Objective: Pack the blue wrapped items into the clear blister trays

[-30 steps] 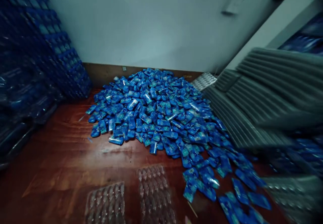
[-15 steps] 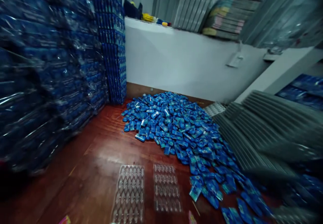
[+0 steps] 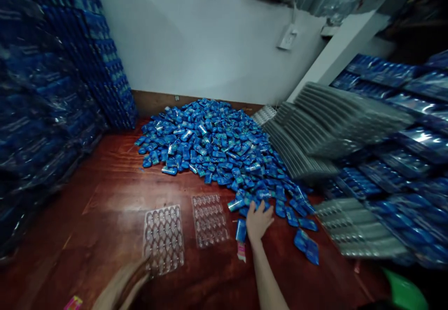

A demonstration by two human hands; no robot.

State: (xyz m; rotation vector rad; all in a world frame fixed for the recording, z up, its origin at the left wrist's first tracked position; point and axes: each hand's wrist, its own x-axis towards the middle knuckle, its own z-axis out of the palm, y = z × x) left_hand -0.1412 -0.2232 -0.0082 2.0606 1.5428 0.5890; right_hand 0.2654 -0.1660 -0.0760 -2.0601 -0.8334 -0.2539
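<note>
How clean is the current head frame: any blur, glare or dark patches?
Head view: left hand heavily smeared, right hand clearer; head view: bright glare on the wrapped blue stacks at right, pale sheen on the red-brown surface; head view: dim overall, both right-hand corners nearly black, and things toward the side edges look stretched.

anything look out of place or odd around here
A pink piece lies just left of the right hand, and a pink-and-yellow piece at bottom left; both differ in colour from the heaped blue packets. The grey trays at right look askew, stacked unevenly. No damage stands out.
</note>
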